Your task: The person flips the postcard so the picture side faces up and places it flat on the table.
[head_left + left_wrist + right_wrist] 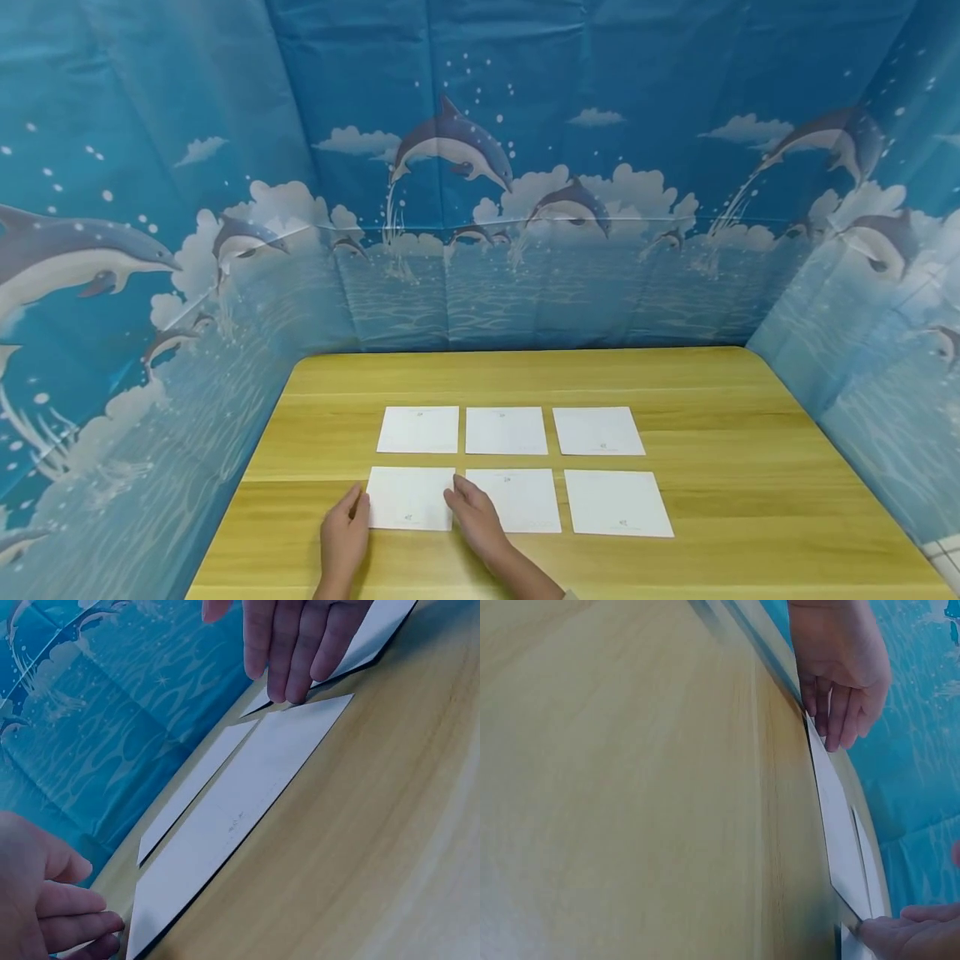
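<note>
Flat on the table lies a white card (pixel 411 496) with a small printed mark near its front edge, at the front left of two rows of cards. My left hand (pixel 347 533) is at the card's left edge, fingers fairly straight and fingertips right at the border. Opposite it, my right hand (pixel 482 525) stands at the right edge, overlapping the front middle card (pixel 528 504). In the left wrist view the fingers of the right hand (pixel 300 649) extend straight down by the card's end. The right wrist view shows the left hand (pixel 846 679) with loosely straight fingers at the far end.
Another white card (pixel 621 504) lies at the front right. Behind is a row of three more: a left card (pixel 417 432), a middle card (pixel 506 433) and a right card (pixel 598 433). The wooden table (pixel 765 483) meets a dolphin-print curtain (pixel 510 300) at its back and sides.
</note>
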A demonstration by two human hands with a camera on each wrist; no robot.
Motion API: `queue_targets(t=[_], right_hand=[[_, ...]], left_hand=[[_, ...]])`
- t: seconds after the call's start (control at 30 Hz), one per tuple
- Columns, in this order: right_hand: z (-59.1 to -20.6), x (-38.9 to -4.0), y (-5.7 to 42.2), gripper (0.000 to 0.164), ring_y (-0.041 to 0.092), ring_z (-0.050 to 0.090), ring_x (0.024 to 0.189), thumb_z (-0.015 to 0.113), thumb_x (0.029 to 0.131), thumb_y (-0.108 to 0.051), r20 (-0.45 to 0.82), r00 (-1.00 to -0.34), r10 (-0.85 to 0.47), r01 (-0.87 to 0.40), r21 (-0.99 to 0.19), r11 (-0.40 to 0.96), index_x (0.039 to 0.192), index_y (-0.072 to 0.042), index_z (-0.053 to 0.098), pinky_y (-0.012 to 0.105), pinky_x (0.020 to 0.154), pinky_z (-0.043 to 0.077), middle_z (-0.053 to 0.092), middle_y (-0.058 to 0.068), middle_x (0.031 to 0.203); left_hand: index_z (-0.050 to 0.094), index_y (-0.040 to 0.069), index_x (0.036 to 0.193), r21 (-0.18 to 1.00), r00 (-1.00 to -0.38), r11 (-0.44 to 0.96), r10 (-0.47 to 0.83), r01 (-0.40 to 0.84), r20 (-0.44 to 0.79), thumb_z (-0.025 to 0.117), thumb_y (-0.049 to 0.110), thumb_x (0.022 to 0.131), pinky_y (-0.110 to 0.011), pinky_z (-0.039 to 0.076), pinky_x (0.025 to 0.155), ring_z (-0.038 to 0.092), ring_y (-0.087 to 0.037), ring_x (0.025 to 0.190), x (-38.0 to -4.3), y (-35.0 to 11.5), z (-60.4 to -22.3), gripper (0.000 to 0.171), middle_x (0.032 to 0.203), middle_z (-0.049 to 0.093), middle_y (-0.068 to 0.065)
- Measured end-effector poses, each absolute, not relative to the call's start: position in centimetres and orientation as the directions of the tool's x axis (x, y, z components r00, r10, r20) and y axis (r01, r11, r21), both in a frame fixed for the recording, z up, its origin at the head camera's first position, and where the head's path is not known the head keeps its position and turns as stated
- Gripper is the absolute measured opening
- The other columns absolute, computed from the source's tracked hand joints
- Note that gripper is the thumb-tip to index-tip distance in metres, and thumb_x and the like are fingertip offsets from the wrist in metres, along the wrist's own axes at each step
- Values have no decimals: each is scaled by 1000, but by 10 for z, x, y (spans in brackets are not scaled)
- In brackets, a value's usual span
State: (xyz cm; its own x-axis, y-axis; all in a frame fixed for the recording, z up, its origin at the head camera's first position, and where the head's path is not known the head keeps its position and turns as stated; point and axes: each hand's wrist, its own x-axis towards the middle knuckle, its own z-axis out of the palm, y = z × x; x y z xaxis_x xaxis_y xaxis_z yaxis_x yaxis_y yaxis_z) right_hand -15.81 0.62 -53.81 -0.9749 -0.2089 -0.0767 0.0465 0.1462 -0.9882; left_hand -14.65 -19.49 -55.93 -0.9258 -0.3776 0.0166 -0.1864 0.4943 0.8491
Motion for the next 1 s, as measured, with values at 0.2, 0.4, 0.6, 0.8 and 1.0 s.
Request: queue_targets(t=[0.2,0.4,0.6,0.8,1.0], right_hand=[[-535,-160,4,54,44,32,124,46,95,-19,-79,-974,-214,55,-992,114,129,21,31,48,99,29,33,34,134],[-508,-150,3,53,47,31,123,46,94,-13,-80,-974,-212,61,-994,94,126,25,30,50,99,28,32,38,132],[-506,-151,2,54,49,32,122,46,94,-15,-80,-975,-206,59,-993,105,125,25,29,51,97,29,32,39,131],[-539,-163,0,56,45,33,123,47,93,-18,-109,-979,-170,91,-990,111,128,22,31,51,98,30,34,35,133],[-537,-164,2,56,46,32,123,48,93,-18,-125,-978,-169,113,-991,78,129,21,30,53,98,28,36,35,132]], left_hand=[[51,-12,121,851,-926,493,-377,-183,20,47,15,94,-52,34,94,42,-42,117,-147,-193,-556,38,123,50,-26],[50,-11,122,863,-930,469,-368,-191,-6,47,15,95,-50,35,94,42,-42,118,-148,-191,-557,38,124,49,-26],[52,-11,121,868,-925,459,-379,-189,-1,48,15,94,-50,35,94,43,-41,117,-150,-192,-558,38,123,51,-25],[53,-12,118,881,-914,430,-405,-197,-7,48,10,93,-48,37,93,46,-39,116,-153,-192,-558,34,121,53,-24],[54,-13,116,880,-920,444,-390,-170,19,54,-5,85,-47,42,87,51,-40,110,-153,-194,-561,32,116,56,-25]])
